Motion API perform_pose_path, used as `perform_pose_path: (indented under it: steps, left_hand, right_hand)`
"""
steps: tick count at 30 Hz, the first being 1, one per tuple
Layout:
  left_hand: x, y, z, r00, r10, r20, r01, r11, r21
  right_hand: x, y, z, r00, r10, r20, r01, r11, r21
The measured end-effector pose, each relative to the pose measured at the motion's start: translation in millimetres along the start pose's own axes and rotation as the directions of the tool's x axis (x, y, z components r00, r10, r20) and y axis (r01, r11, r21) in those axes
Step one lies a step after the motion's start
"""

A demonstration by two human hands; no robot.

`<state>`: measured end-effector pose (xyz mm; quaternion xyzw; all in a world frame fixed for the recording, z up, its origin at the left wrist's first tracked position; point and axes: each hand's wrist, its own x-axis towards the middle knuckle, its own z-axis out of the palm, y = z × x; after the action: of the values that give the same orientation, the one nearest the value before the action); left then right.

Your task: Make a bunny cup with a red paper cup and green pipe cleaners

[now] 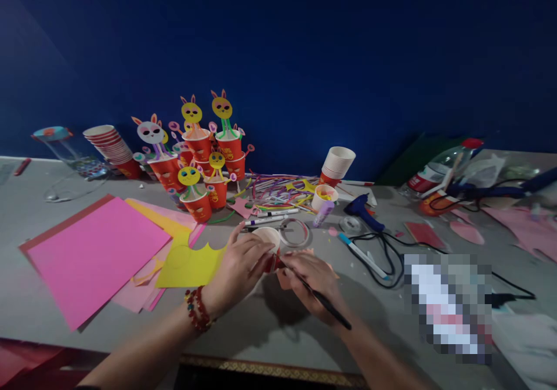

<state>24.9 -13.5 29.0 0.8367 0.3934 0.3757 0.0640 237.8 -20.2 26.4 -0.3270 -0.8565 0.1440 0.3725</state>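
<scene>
A red-and-white paper cup (268, 238) stands in front of me, its white mouth facing up. My left hand (243, 262) is closed around its left and near side, and a beaded bracelet circles that wrist. In my right hand (313, 280) is a slim black pen-shaped tool (328, 310), with its front end against the cup's near right side. Fingers hide part of the tip, so I cannot tell whether it is a pen or a blade. Pieces of orange paper (285, 280) lie under the right hand. A roll of clear tape (295, 233) sits just behind the cup.
Red cups with paper bunny heads (198, 146) stand at the back left. Pink sheets (100, 256) and yellow paper (187, 265) lie left. Behind are pipe cleaners (278, 190), markers (272, 220) and stacked cups (337, 163). A corded blue glue gun (364, 211) and bottle (439, 169) are right.
</scene>
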Motion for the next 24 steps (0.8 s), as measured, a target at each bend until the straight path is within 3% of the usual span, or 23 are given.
perform_pose_path:
  steps: [5, 9, 13, 15, 17, 19, 20, 22, 24]
  left_hand:
    - [2, 5, -1.4, 0.999, -0.02, 0.048, 0.02, 1.0, -0.003]
    - [4, 9, -3.4, 0.997, -0.023, 0.074, 0.022, 1.0, 0.013]
    - [4, 13, -3.7, 0.999, -0.008, 0.033, 0.007, 0.999, 0.048]
    - [3, 14, -2.6, 1.0, 0.0, 0.014, -0.001, 0.998, 0.066]
    - [0, 15, -0.5, 1.0, 0.015, -0.009, -0.014, 0.996, 0.09]
    - [-1, 15, 1.9, 0.999, 0.034, -0.036, -0.03, 0.994, 0.106]
    - [-2, 15, 3.0, 0.998, 0.044, -0.054, -0.038, 0.994, 0.107]
    - [-2, 16, 4.6, 0.994, 0.06, -0.091, -0.052, 0.995, 0.09]
    - [-1, 16, 5.0, 0.99, 0.061, -0.127, -0.054, 0.997, 0.058]
  right_hand:
    - [0, 0, 0, 0.994, 0.068, 0.087, -0.07, 0.997, 0.012]
    - [-2, 2, 1, 0.996, 0.056, 0.075, -0.057, 0.998, 0.012]
    - [-3, 0, 5, 0.97, 0.237, 0.048, -0.241, 0.954, 0.176]
    - [-3, -3, 10, 0.909, 0.409, 0.084, -0.41, 0.834, 0.37]
    - [-4, -7, 17, 0.809, 0.572, 0.139, -0.525, 0.594, 0.61]
    - [-5, -9, 24, 0.71, 0.679, 0.186, -0.522, 0.331, 0.786]
    - [-6, -10, 27, 0.682, 0.702, 0.205, -0.498, 0.241, 0.833]
    - [-7, -11, 28, 0.675, 0.71, 0.203, -0.47, 0.2, 0.86]
    - [-7, -12, 24, 0.717, 0.68, 0.155, -0.486, 0.328, 0.81]
